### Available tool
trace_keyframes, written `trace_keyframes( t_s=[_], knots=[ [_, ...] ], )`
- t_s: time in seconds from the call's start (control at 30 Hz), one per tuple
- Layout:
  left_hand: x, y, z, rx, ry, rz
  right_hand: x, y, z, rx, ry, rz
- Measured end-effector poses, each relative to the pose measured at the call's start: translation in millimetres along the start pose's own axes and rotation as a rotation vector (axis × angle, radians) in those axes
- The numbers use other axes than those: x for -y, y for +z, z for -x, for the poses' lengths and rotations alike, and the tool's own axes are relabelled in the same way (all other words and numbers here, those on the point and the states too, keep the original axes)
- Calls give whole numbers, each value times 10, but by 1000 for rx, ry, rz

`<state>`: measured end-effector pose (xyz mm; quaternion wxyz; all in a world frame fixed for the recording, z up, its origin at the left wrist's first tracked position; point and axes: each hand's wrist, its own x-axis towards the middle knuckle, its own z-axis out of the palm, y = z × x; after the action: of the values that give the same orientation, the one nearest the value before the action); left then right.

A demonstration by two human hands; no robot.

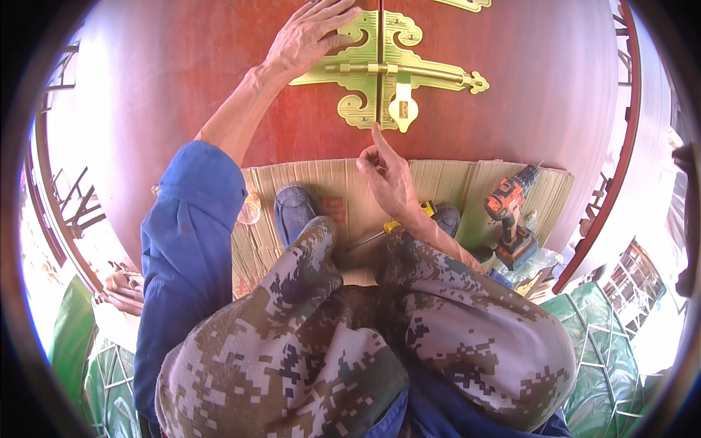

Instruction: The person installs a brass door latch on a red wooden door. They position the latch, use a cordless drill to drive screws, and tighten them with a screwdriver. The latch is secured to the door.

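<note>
A gold-coloured ornamental door latch [358, 111] spans the seam between two dark red door panels [292, 120]. Across it runs a long sliding bolt [431, 71], and a hasp tab [403, 109] hangs just right of the seam. My left hand [307, 40] lies on the upper left part of the latch plate, fingers stretched out, holding nothing I can see. Below the plate, my right hand [391, 179] points its index finger up, its tip at the seam by the lower edge. Its other fingers are curled, with nothing visible in them.
Cardboard [350, 182] lies under my shoes against the doors. A screwdriver [374, 236] rests between my legs, by my right forearm. An orange and black cordless drill [509, 201] stands at the right, beside clear plastic. Green wrapped bundles [602, 350] sit on both sides.
</note>
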<state>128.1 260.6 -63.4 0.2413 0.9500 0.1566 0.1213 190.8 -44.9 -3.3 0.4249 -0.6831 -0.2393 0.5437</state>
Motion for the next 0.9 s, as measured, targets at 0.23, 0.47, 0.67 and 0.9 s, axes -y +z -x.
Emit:
trace_keyframes(
  t_s=[0.23,0.47,0.67,0.9],
  knots=[
    [22,133,73,-63,-56,-31,29,7,36,6,27,-18],
    [39,97,39,-49,-58,-7,-12,13,23,16,14,-11],
    [9,119,53,-66,-77,3,27,15,11,14,5,33],
    [-6,143,45,-97,-78,-10,-3,14,13,8,-15,-7]
  ],
)
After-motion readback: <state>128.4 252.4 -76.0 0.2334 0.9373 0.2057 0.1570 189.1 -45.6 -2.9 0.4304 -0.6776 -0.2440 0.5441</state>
